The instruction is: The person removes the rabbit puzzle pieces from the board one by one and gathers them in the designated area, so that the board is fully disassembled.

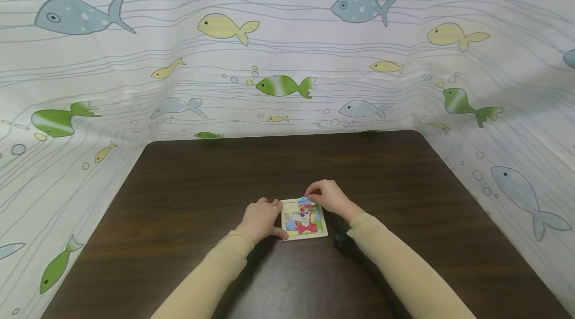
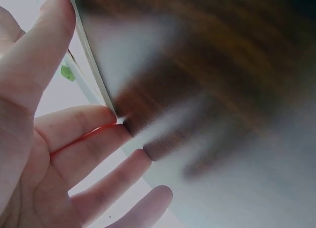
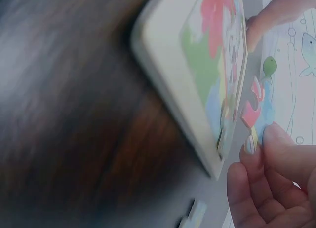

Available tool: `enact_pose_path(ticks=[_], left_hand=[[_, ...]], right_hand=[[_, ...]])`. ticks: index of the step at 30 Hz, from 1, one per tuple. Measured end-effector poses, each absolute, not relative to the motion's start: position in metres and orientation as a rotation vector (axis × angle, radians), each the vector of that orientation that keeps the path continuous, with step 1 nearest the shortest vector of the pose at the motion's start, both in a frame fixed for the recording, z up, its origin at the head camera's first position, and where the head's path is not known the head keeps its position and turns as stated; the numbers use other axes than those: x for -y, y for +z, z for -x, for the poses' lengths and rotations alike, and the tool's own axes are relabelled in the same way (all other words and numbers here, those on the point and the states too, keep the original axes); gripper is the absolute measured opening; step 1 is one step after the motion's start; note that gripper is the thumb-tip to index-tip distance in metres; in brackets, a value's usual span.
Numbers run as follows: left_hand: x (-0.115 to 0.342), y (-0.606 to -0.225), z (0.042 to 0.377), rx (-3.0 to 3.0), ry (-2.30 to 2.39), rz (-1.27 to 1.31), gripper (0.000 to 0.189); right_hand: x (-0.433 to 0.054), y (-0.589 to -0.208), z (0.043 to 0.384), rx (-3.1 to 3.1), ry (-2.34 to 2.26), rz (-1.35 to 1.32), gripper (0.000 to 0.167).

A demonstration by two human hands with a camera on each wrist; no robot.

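Note:
A small jigsaw tray with a pale rim (image 1: 307,237) lies on the table, its picture showing a pink-and-white cartoon animal; a pale gap shows at its upper left. My left hand (image 1: 261,220) rests against the tray's left side, thumb at the near corner. In the left wrist view its fingers (image 2: 94,151) are extended, some fingertips touching the tray's edge (image 2: 92,55). Between thumb and index finger, my right hand (image 1: 330,196) pinches a light-blue and pink puzzle piece (image 3: 266,107) over the tray's far side. The right wrist view shows the piece tilted above the tray (image 3: 165,35).
Another loose puzzle piece (image 3: 195,215) lies beyond the tray in the right wrist view. The brown wooden table (image 1: 202,174) is enclosed by a white fish-print curtain (image 1: 278,109). A black object (image 1: 343,241) sits by the right sleeve.

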State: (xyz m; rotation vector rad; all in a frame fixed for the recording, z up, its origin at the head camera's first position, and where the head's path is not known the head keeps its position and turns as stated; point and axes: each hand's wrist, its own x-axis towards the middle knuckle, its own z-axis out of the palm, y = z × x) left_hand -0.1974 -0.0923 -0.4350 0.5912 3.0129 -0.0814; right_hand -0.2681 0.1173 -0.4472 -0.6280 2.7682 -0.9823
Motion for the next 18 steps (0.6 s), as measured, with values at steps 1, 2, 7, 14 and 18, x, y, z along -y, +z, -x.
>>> enact_pose_path(ticks=[1,2,7,14,18], left_hand=[[0.092,-0.435,0.198,-3.010,-0.078,-0.589,0.092],[0.092,-0.435,0.198,-3.009,-0.077,-0.588,0.092],[0.094,-0.435,0.197,-3.006,-0.041,-0.585,0.092],[0.094,-0.437,0.196,-3.036,-0.007,-0.616,0.090],[0.092,-0.437,0.198,-3.030,-0.020,-0.625,0.091]], right_hand=[[-0.120,-0.447,0.268,-2.776,-0.981,0.628,0.006],[-0.123,-0.447,0.269,-2.785,-0.981,0.633,0.006],[-0.134,-0.446,0.271,-2.775,-0.997,0.625,0.006],[-0.147,-0.440,0.272,-2.783,-0.974,0.587,0.008],[-0.159,-0.441,0.273,-2.798,-0.962,0.564,0.008]])
